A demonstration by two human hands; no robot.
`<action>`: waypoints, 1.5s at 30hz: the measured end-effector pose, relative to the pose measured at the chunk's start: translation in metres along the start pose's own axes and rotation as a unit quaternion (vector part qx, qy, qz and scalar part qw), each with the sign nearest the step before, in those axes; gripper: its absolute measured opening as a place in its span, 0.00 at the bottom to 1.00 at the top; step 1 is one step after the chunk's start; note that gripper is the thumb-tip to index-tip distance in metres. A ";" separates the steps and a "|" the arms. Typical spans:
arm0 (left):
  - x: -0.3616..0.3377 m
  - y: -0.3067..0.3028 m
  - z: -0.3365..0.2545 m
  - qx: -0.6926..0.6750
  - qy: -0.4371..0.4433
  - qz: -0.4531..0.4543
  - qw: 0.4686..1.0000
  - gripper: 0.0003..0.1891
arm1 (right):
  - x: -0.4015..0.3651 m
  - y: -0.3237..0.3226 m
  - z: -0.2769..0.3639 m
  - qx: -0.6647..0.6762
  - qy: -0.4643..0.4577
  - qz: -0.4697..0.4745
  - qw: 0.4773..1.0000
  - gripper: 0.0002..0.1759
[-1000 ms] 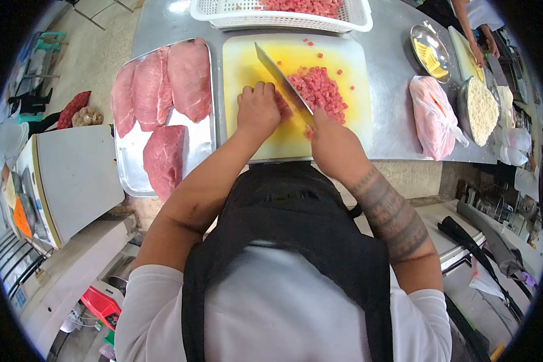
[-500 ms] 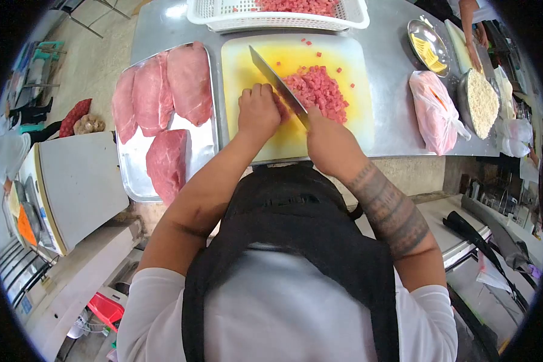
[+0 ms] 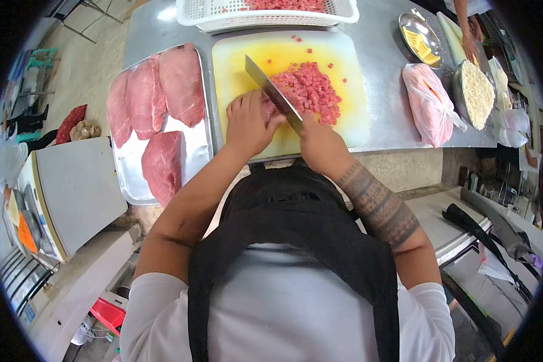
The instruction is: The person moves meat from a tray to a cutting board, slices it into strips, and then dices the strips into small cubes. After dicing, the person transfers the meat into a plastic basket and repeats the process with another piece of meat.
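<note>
My right hand (image 3: 324, 145) is wrapped round the handle of a knife (image 3: 273, 94), its blade pointing up and left over the cutting board (image 3: 353, 130). Close to the blade's left side, my left hand (image 3: 248, 125) grips a piece of raw meat (image 3: 268, 110) between thumb and fingers, partly hiding it. Small cubes of diced meat (image 3: 309, 90) are heaped to the right of the blade, with several stray cubes around them. The board is white with a yellow-stained middle.
Left of the board, a metal tray (image 3: 194, 154) bears several large raw meat pieces (image 3: 181, 84). A white plastic basket (image 3: 265, 23) with diced meat stands behind. Rightward are a tied plastic bag (image 3: 428, 105), a bowl of pale crumbly food (image 3: 478, 99), yellow strips (image 3: 421, 45) and another person's hand (image 3: 468, 48).
My left hand has opened out from a curled grip, its fingers now straighter and the thumb against the meat. The knife stays among the meat. The whole view has shifted slightly.
</note>
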State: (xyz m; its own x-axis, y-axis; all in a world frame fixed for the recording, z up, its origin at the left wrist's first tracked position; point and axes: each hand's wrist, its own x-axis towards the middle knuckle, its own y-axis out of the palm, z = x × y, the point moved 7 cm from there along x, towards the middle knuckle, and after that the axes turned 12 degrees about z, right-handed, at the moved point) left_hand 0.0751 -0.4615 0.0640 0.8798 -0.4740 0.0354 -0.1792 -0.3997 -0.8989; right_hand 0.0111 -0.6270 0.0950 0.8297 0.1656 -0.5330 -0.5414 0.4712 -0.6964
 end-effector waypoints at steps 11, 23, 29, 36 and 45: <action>0.046 0.012 0.016 0.021 -0.056 0.049 0.997 0.45 | -0.005 -0.025 -0.040 -0.058 0.007 -0.035 0.998 0.11; 0.055 0.026 0.003 0.047 -0.023 0.019 0.998 0.18 | -0.023 -0.045 -0.026 -0.096 -0.031 -0.017 0.995 0.11; 0.049 0.018 -0.007 0.080 -0.040 -0.012 0.996 0.13 | -0.044 -0.059 -0.010 -0.095 -0.025 0.027 0.995 0.11; 0.052 0.028 -0.001 0.072 -0.070 0.015 0.995 0.13 | 0.055 -0.041 0.005 -0.075 -0.036 0.001 0.997 0.13; 0.049 0.027 0.002 0.034 -0.073 -0.022 0.996 0.15 | -0.025 -0.057 0.013 -0.074 -0.005 0.070 0.995 0.13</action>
State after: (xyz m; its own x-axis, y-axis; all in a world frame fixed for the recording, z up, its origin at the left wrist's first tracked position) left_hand 0.1141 -0.4934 0.0405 0.9420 -0.3353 0.0152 -0.1133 -0.3604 -0.9259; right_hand 0.0230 -0.6470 0.1547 0.7458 0.2296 -0.6253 -0.6650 0.3111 -0.6789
